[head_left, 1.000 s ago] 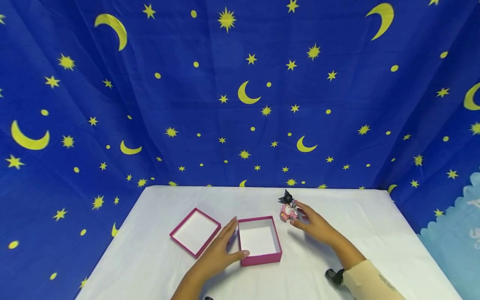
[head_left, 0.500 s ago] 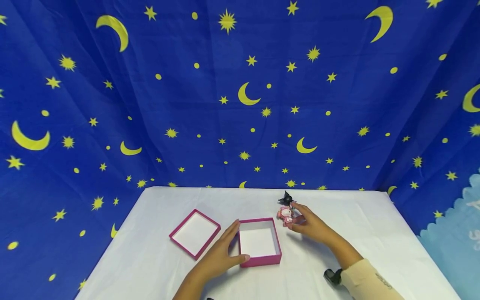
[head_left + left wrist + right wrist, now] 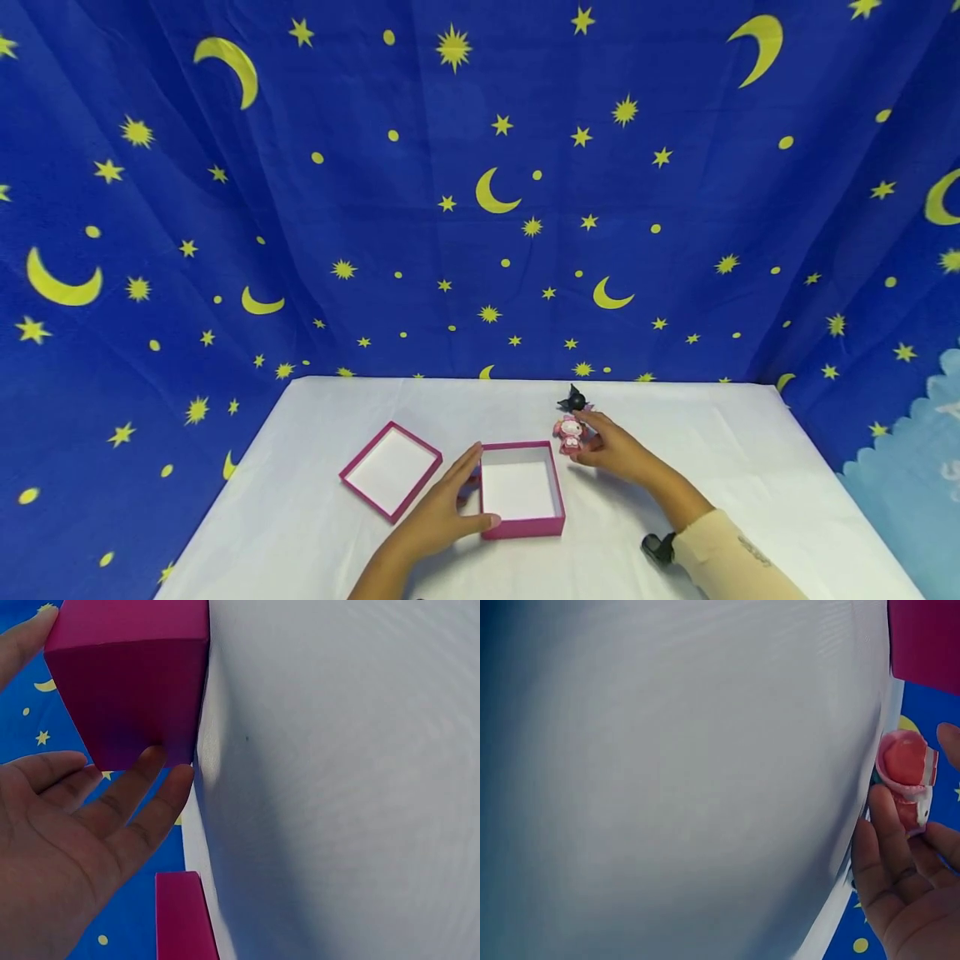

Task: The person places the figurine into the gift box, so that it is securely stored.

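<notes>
In the head view a small pink figurine with a pale face [image 3: 572, 432] is on the white tablecloth, right of the box. My right hand [image 3: 618, 450] holds it from its right side, thumb near its lower end and fingertips by its head. The right wrist view shows fingertips against the figurine [image 3: 906, 769]. Just behind it lies a black figurine [image 3: 575, 401], partly covered by the fingers. A magenta box with white inside [image 3: 522, 528] stands uncovered at the middle. My left hand [image 3: 435, 517] touches its left side with extended fingers, thumb at the front corner.
Left of the box lies its lid [image 3: 401, 507], inside facing up, close to my left forearm. A blue curtain with yellow moons and stars [image 3: 480, 250] hangs behind the table. A black device [image 3: 658, 548] sits by my right sleeve [image 3: 727, 554].
My right hand has taken hold of the pink figurine and shifted it slightly left and toward me, away from the black one, turning it more upright. My left hand stays at the box.
</notes>
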The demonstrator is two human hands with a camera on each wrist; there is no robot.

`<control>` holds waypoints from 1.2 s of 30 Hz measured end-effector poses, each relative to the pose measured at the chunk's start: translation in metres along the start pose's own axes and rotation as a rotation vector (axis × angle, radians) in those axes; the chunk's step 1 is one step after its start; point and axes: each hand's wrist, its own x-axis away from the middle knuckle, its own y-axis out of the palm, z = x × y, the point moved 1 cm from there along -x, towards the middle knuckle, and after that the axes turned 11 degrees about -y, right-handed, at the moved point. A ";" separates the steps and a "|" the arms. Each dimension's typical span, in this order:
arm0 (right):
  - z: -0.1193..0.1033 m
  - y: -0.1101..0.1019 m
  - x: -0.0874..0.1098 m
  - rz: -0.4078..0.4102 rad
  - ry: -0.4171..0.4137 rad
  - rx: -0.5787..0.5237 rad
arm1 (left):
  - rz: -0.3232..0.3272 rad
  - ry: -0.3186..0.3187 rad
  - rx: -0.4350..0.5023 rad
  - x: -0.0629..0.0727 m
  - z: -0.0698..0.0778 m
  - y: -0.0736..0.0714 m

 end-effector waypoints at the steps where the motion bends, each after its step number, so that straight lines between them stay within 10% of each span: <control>1: 0.000 0.001 0.000 0.005 0.003 0.009 | -0.006 0.001 0.010 0.000 0.000 0.001; 36: -0.008 0.003 0.008 0.032 0.041 -0.013 | -0.006 -0.003 -0.080 0.002 -0.001 0.002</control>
